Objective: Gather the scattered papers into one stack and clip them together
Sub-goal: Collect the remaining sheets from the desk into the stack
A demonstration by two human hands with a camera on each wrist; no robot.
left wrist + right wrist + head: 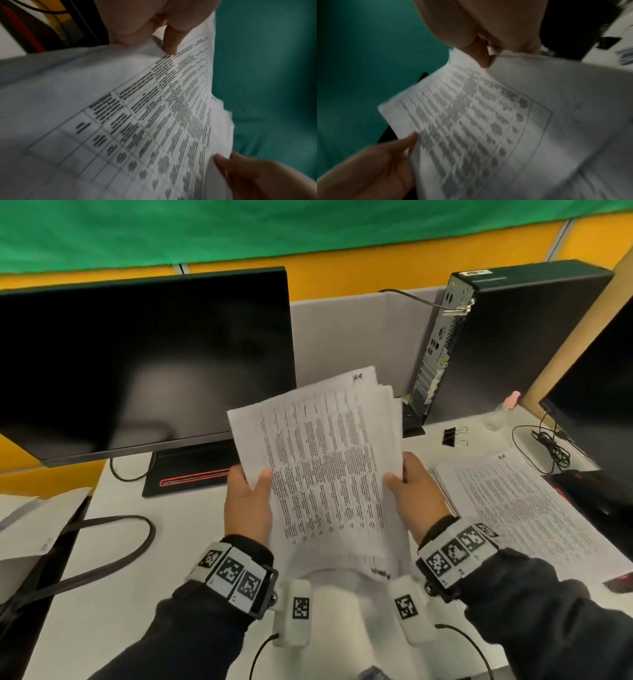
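The left hand (247,505) and the right hand (412,491) each grip a side edge of a loose stack of papers (329,460), thumbs on the printed front and fingers behind, holding it tilted above the white desk (113,570) with its far edges fanned unevenly. More printed sheets (527,508) lie flat on the desk to the right, and a black binder clip (449,436) sits beyond them, near the base of the computer tower (513,337). A dark monitor (137,361) stands far left.

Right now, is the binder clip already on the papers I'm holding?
No, the binder clip lies on the desk beyond the right hand, apart from the held papers.
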